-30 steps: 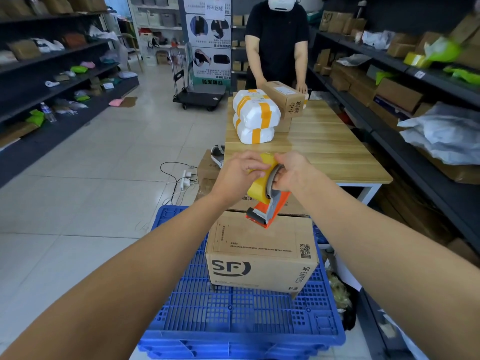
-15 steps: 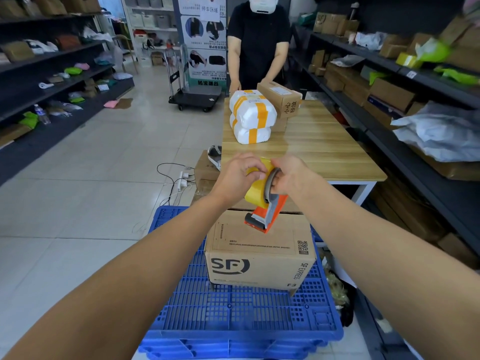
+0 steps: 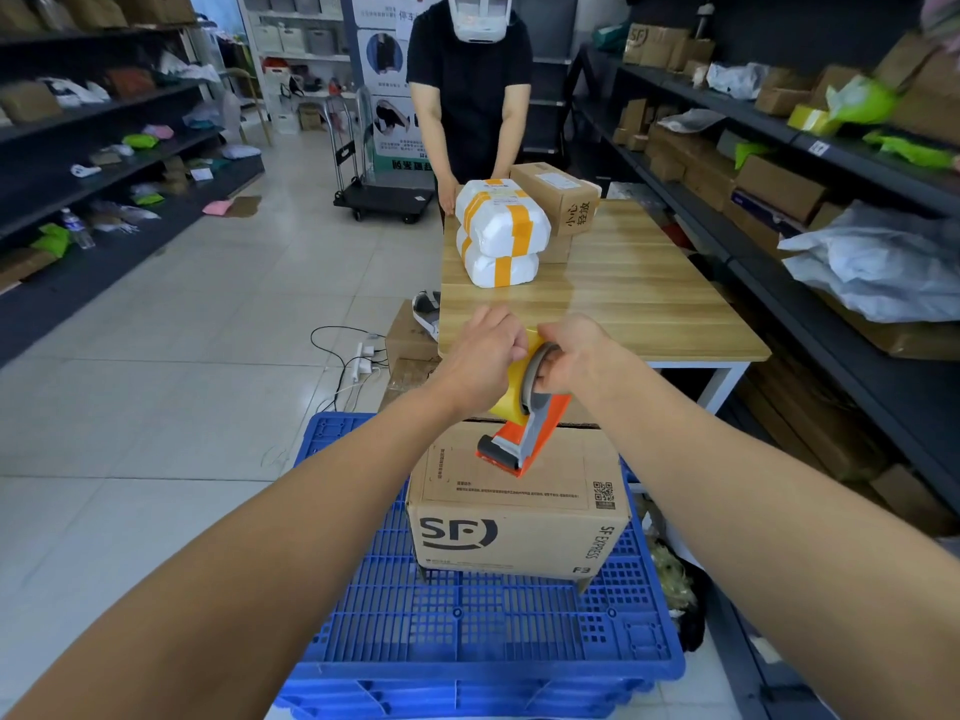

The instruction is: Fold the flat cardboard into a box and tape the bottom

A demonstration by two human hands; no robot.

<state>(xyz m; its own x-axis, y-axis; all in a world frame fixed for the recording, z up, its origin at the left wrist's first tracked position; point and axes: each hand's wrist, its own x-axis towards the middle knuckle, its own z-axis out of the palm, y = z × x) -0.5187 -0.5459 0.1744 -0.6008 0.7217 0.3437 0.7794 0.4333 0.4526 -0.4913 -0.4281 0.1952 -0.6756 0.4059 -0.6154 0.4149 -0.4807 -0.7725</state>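
The cardboard box (image 3: 519,532) sits folded just below the frame's centre, on a blue plastic pallet (image 3: 467,641). It looks light and stiff but easily dented, so it is best steadied by its corners or side walls while the seam is pressed flat. Just above it hangs an orange tape dispenser (image 3: 524,439). The left hand (image 3: 483,361) has its fingers curled round the yellow roll (image 3: 511,392), and the right hand (image 3: 576,356) has its fingers clamped on the dispenser. Beyond, a wooden tabletop (image 3: 623,304) carries wrapped parcels (image 3: 501,236).
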